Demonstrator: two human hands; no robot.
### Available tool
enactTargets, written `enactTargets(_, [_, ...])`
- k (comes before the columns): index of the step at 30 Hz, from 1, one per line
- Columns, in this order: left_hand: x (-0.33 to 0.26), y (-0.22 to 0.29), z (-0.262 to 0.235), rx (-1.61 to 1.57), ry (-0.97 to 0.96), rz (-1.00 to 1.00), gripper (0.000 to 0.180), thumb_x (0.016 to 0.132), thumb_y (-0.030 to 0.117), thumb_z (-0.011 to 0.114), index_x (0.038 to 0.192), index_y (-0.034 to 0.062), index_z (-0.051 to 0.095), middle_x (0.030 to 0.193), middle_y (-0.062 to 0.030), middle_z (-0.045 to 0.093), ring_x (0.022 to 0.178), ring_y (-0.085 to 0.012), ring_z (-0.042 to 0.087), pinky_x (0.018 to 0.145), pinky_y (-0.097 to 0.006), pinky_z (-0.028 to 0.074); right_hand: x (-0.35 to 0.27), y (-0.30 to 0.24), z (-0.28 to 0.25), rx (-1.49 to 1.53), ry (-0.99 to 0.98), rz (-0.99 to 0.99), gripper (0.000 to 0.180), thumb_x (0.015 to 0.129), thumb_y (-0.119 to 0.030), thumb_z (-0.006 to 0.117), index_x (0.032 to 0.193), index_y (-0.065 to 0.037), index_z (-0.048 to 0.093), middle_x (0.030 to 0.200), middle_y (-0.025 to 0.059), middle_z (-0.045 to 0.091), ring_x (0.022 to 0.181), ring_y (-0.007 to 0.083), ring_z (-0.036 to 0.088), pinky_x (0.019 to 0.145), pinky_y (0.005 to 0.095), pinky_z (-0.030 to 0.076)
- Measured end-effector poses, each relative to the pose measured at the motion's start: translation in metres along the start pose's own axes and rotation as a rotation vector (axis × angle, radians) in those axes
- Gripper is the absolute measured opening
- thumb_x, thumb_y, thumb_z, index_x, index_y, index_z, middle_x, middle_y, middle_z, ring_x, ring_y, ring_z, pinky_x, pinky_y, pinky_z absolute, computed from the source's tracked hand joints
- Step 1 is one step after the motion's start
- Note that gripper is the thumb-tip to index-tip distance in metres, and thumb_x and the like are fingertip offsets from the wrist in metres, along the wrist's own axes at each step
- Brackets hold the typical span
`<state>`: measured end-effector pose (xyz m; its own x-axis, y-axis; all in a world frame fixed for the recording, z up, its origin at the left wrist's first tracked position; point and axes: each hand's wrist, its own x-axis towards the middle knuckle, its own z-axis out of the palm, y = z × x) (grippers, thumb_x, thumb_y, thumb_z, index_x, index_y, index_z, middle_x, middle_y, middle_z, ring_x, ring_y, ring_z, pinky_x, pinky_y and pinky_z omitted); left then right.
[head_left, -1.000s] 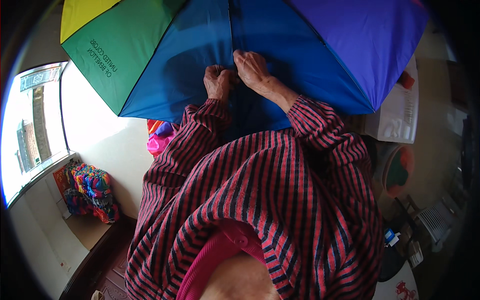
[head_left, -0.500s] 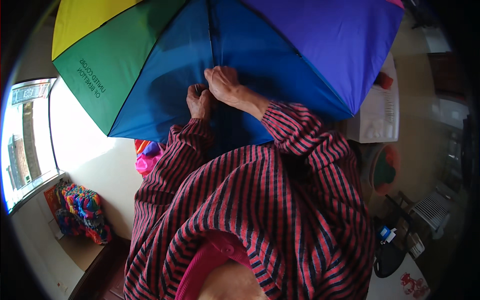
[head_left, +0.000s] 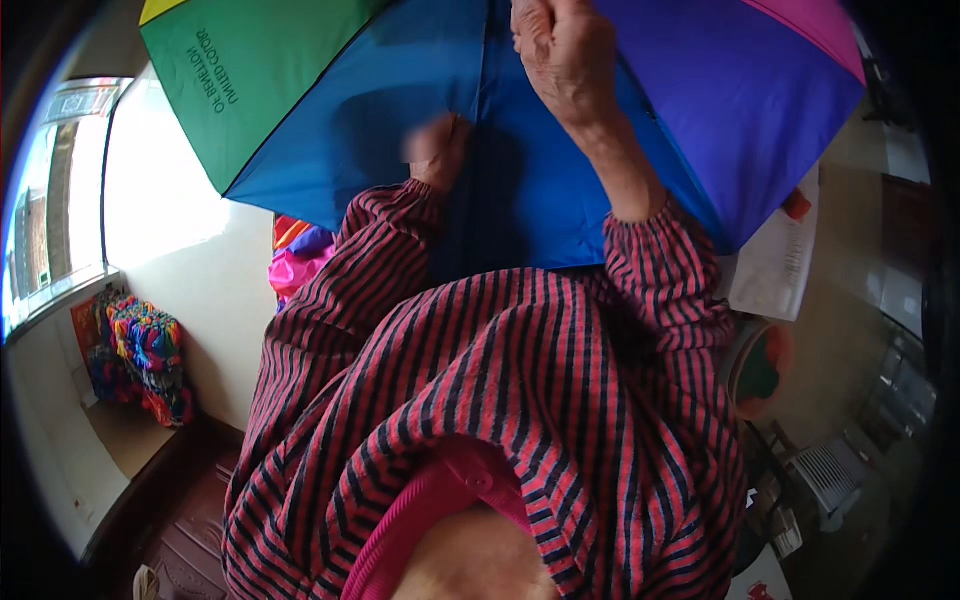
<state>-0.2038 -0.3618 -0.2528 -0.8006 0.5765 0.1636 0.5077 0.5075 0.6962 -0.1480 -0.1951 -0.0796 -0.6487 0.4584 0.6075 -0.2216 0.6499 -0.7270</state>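
Observation:
An open umbrella (head_left: 300, 170) with green, blue, purple, pink and yellow panels spreads across the upper part of the head view, its underside facing me. A thin dark rib (head_left: 484, 70) runs down the middle of the blue section. Just left of that rib is my left hand (head_left: 437, 152), its fingers curled together and partly smeared by motion; a small dark bit shows at the fingertips. My right hand (head_left: 568, 65) is raised nearer to me, right of the rib, closed in a pinch. Whatever it pinches is too small or hidden to make out.
Pink, orange and purple cloth (head_left: 298, 262) shows below the umbrella's left edge. A multicoloured yarn bundle (head_left: 150, 335) lies by the window at left. On the right are a white box (head_left: 775, 265), a round tub (head_left: 760, 370) with green contents and a grey slatted seat (head_left: 828, 470).
My right hand has moved up and right, away from my left hand, which has shifted slightly up and right. The view has shifted, and the umbrella sits higher and further right.

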Motion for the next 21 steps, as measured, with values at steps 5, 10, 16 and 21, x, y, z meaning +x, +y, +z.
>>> enactTargets(5, [0.009, 0.016, -0.017, -0.718, 0.034, -0.736, 0.016, 0.086, 0.018, 0.058, 0.086, 0.0044, 0.065, 0.068, -0.0051, 0.065, 0.055, -0.0170, 0.057, 0.045, -0.028, 0.042, -0.075, 0.082, 0.047, -0.559, -0.675, -0.135, 0.010, 0.079, -0.015, 0.055, 0.078, -0.009, 0.063, 0.070, 0.0129, 0.064, 0.066, 0.0307, 0.065, 0.054, 0.0413, 0.050])
enactTargets(10, [0.006, 0.005, -0.023, -1.152, 0.036, -0.931, 0.012, 0.084, 0.015, 0.060, 0.086, 0.0042, 0.065, 0.063, -0.0053, 0.062, 0.049, -0.0125, 0.051, 0.043, -0.022, 0.037, -0.096, 0.068, 0.082, -0.655, -0.688, -0.055, 0.014, 0.078, -0.011, 0.052, 0.071, -0.007, 0.063, 0.071, 0.0142, 0.066, 0.069, 0.0328, 0.066, 0.058, 0.0410, 0.051])
enactTargets(16, [0.008, 0.009, -0.009, -0.894, -0.016, -0.790, 0.012, 0.082, 0.016, 0.061, 0.083, 0.0045, 0.063, 0.060, -0.0055, 0.061, 0.048, -0.0149, 0.052, 0.045, -0.026, 0.040, -0.065, 0.091, 0.053, -0.094, -0.953, 0.654, 0.006, 0.080, -0.005, 0.057, 0.078, -0.002, 0.062, 0.085, 0.0161, 0.068, 0.067, 0.0231, 0.069, 0.054, 0.0338, 0.053])
enactTargets(21, [0.002, -0.006, 0.001, -0.068, -0.028, -0.236, 0.014, 0.082, 0.018, 0.057, 0.080, 0.0038, 0.059, 0.064, -0.0161, 0.061, 0.058, -0.0339, 0.060, 0.055, -0.041, 0.049, -0.031, 0.089, 0.037, 0.574, -0.150, 0.897, 0.010, 0.086, -0.005, 0.054, 0.091, 0.004, 0.057, 0.075, 0.0119, 0.064, 0.059, 0.0205, 0.067, 0.049, 0.0330, 0.056])
